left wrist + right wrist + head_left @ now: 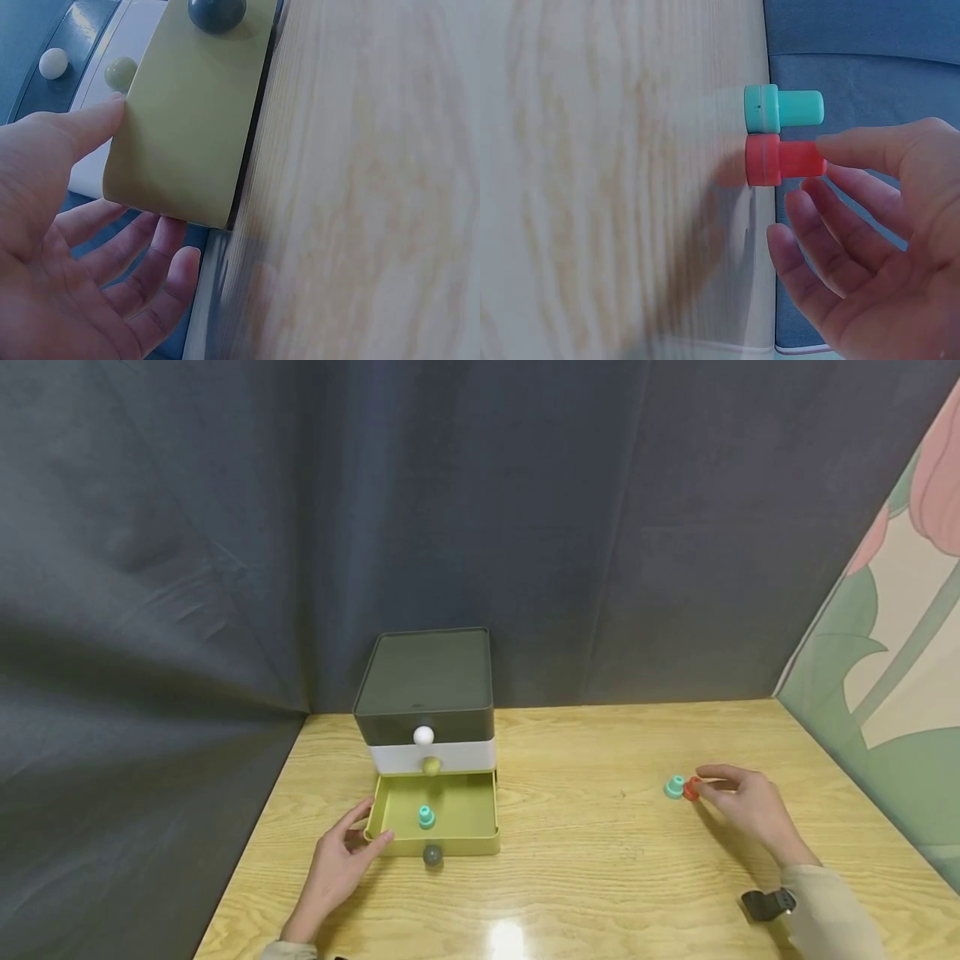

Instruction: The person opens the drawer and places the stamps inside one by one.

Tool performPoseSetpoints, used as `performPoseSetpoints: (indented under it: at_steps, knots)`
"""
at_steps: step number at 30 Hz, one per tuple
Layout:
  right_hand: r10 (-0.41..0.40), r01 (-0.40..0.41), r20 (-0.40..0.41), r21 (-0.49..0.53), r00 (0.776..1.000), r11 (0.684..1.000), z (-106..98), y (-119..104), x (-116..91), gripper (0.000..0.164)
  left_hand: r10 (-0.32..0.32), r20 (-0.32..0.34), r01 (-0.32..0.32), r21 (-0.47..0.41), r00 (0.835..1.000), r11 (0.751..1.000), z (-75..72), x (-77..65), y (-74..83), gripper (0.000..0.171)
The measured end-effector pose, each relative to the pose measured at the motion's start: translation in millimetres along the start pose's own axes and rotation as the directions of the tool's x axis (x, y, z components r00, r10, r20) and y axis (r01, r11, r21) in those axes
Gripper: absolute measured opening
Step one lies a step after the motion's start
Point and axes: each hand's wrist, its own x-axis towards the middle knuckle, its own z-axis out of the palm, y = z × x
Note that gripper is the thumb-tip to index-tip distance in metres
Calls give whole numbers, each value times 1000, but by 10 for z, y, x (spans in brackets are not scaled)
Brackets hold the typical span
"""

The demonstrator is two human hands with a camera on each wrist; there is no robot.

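Note:
My left hand (335,870) holds the front left corner of the pulled-out green drawer (468,846); its thumb is on the rim and its fingers lie along the side. A small turquoise stepped peg (426,817) with a wide round base stands inside that drawer. Over on the right, my right hand (750,806) pinches the narrow top of a red stepped peg (801,159) between thumb and forefinger, the other fingers loosely bent. The red peg's base rests on the table. Right beside it stands a second turquoise peg (801,108), their bases touching or nearly so.
Above the green drawer are a white drawer (468,756) and a dark top drawer (465,725), both pushed in, each with a round knob. Dark curtains (555,527) hang behind and left of the wooden table (585,877). A flower-patterned panel (900,693) borders the right.

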Motion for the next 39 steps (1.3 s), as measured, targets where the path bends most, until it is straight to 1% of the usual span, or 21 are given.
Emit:
performPoseSetpoints:
  at_steps: [7, 16, 20, 25, 32, 39]
  knots:
    - [13, -13, 15, 7, 1000, 1000, 1, 3, -11, 42, 2, 5, -2, 7, 1000, 1000, 0, 12, 8, 74]
    - [11, -11, 3, 20, 1000, 1000, -3, 14, -15, 40, -3, 5, 3, 9, 1000, 1000, -5, 12, 18, 74]
    - [6, -6, -6, 3, 1000, 1000, -31, 13, -4, 39, -5, 6, 5, 9, 1000, 1000, -3, 9, 25, 74]
    - [9, -9, -8, 6, 1000, 1000, -91, 4, 3, 41, -6, 3, 6, 8, 1000, 1000, -3, 2, 24, 73]
    - [-11, 11, -41, -2, 999, 1000, -142, -16, -6, 40, 3, 2, -3, 11, 1000, 1000, -12, 3, 6, 73]
    - [8, -8, -78, -1, 997, 1000, -198, -59, -32, 38, -6, 11, 6, -1, 1000, 1000, -9, 3, -10, 74]
